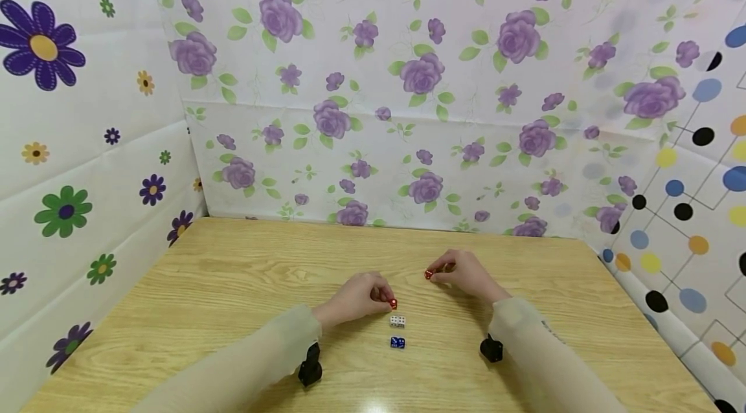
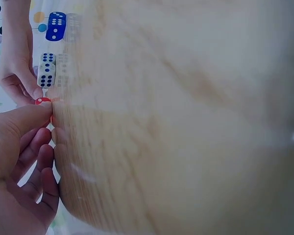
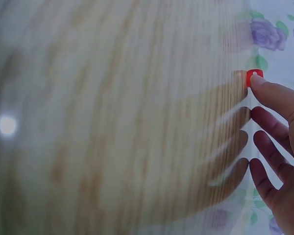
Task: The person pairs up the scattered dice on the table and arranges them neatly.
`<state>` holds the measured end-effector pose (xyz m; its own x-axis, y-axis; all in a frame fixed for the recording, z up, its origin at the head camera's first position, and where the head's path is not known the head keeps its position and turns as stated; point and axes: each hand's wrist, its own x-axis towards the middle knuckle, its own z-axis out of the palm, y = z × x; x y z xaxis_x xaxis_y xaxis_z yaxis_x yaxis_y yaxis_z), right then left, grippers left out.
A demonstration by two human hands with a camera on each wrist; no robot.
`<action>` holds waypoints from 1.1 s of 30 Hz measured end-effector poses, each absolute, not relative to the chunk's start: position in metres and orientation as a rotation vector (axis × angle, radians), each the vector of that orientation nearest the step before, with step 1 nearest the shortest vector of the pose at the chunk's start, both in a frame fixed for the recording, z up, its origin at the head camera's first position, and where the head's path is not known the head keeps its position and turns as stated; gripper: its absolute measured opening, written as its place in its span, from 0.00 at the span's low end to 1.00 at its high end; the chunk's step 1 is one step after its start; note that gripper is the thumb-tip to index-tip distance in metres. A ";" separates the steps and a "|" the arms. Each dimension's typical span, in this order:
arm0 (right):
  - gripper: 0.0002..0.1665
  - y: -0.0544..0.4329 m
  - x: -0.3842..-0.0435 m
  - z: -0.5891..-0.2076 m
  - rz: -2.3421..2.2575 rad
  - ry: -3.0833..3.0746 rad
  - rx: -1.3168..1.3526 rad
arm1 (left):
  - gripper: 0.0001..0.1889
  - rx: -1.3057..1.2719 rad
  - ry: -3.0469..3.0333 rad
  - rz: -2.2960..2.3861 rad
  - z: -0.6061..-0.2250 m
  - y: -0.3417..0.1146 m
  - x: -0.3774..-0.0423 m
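Note:
My left hand [image 1: 362, 296] pinches a red die [image 1: 394, 304] at the tabletop, just behind the white dice. A second red die [image 1: 429, 274] is held between the thumb and fingers of my right hand [image 1: 466, 272], farther back and to the right. Two white dice [image 1: 398, 321] sit side by side, touching, in front of the left hand's die. Nearer me, two blue dice [image 1: 397, 342] lie side by side in line with them. In the right wrist view the thumb partly covers its red die [image 3: 254, 74]; the left wrist view shows the blue dice [image 2: 56, 26] beyond the white pair [image 2: 47, 71].
The wooden table [image 1: 245, 283] meets a flower-patterned cloth [image 1: 326, 160] at the back. Patterned cloths also hang at the left and right sides. Black wrist-worn devices [image 1: 311, 366] sit under both sleeves.

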<state>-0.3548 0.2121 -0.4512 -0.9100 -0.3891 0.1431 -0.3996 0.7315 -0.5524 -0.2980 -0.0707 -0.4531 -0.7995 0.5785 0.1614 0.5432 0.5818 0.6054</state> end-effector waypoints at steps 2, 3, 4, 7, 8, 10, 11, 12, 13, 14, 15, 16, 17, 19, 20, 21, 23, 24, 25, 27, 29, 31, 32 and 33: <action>0.08 0.212 -0.355 -0.452 0.929 -2.900 0.652 | 0.03 0.974 2.743 1.023 -0.452 -0.071 -0.297; 0.07 0.211 -0.354 -0.452 0.933 -2.898 0.644 | 0.03 0.973 2.742 1.025 -0.452 -0.070 -0.297; 0.07 0.210 -0.354 -0.452 0.935 -2.897 0.632 | 0.03 0.971 2.740 1.025 -0.451 -0.070 -0.297; 0.07 0.208 -0.350 -0.452 0.946 -2.891 0.600 | 0.03 0.967 2.738 1.026 -0.451 -0.070 -0.297; 0.07 0.208 -0.349 -0.452 0.956 -2.890 0.586 | 0.03 0.966 2.737 1.027 -0.451 -0.070 -0.297; 0.06 0.206 -0.346 -0.451 0.965 -2.887 0.560 | 0.03 0.967 2.736 1.032 -0.451 -0.070 -0.296; 0.06 0.205 -0.344 -0.451 0.970 -2.884 0.554 | 0.02 0.969 2.736 1.035 -0.451 -0.070 -0.296; 0.06 0.204 -0.342 -0.451 0.978 -2.882 0.548 | 0.02 0.970 2.736 1.037 -0.451 -0.069 -0.296; 0.06 0.203 -0.340 -0.451 0.981 -2.880 0.545 | 0.02 0.971 2.736 1.040 -0.451 -0.069 -0.296; 0.06 0.202 -0.339 -0.452 0.982 -2.875 0.549 | 0.02 0.970 2.736 1.043 -0.450 -0.069 -0.296; 0.06 0.202 -0.338 -0.452 0.977 -2.872 0.556 | 0.02 0.971 2.737 1.042 -0.450 -0.069 -0.297; 0.05 0.201 -0.336 -0.453 0.975 -2.871 0.562 | 0.02 0.970 2.736 1.043 -0.450 -0.069 -0.297; 0.05 0.200 -0.335 -0.453 0.978 -2.870 0.572 | 0.02 0.970 2.734 1.044 -0.451 -0.069 -0.297; 0.05 0.198 -0.332 -0.454 0.979 -2.867 0.591 | 0.02 0.962 2.728 1.046 -0.451 -0.069 -0.297; 0.05 0.198 -0.331 -0.454 0.985 -2.867 0.601 | 0.02 0.963 2.724 1.050 -0.452 -0.069 -0.297; 0.05 0.197 -0.330 -0.454 0.984 -2.868 0.609 | 0.02 0.961 2.722 1.051 -0.452 -0.070 -0.297; 0.05 0.195 -0.326 -0.454 0.995 -2.869 0.631 | 0.03 0.956 2.715 1.062 -0.453 -0.070 -0.297; 0.04 0.193 -0.325 -0.454 0.997 -2.868 0.645 | 0.03 0.957 2.715 1.064 -0.453 -0.070 -0.297; 0.04 0.192 -0.323 -0.454 0.998 -2.872 0.656 | 0.03 0.959 2.715 1.067 -0.453 -0.070 -0.297; 0.04 0.189 -0.319 -0.454 0.998 -2.875 0.685 | 0.03 0.964 2.720 1.067 -0.453 -0.071 -0.297; 0.04 0.186 -0.316 -0.453 0.999 -2.885 0.698 | 0.03 0.960 2.726 1.061 -0.453 -0.071 -0.297; 0.05 0.183 -0.312 -0.453 1.002 -2.886 0.705 | 0.03 0.955 2.729 1.060 -0.453 -0.071 -0.297; 0.05 0.181 -0.310 -0.452 1.006 -2.886 0.708 | 0.03 0.952 2.729 1.060 -0.453 -0.071 -0.297; 0.05 0.179 -0.309 -0.452 1.005 -2.886 0.708 | 0.03 0.944 2.729 1.058 -0.453 -0.071 -0.297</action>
<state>-0.3090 0.1794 -0.4522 -0.8980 -0.4141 0.1486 -0.4168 0.6927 -0.5886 -0.2967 -0.0710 -0.4527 -0.8097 0.5669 0.1519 0.5211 0.5754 0.6304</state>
